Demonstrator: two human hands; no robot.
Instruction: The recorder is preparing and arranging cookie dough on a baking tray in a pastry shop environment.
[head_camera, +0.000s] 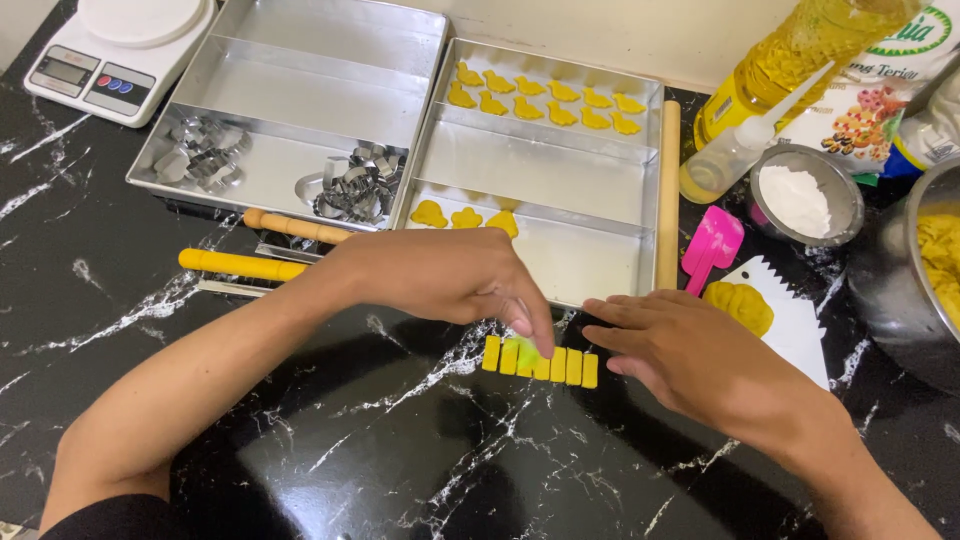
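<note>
A row of small yellow dough strips (540, 362) is laid on the black marble tabletop (380, 450), just in front of the baking tray (545, 170). A greenish cutter (527, 352) is pinched between the curled fingers of the left hand (440, 275) and pressed onto the row. The right hand (690, 355) is laid flat, fingers extended and holding nothing, against the row's right end. The cut is judged best made straight down, with the row steadied and the strips kept aligned.

Bright overhead light, glare on black countertop (400, 470), sharp focus
</note>
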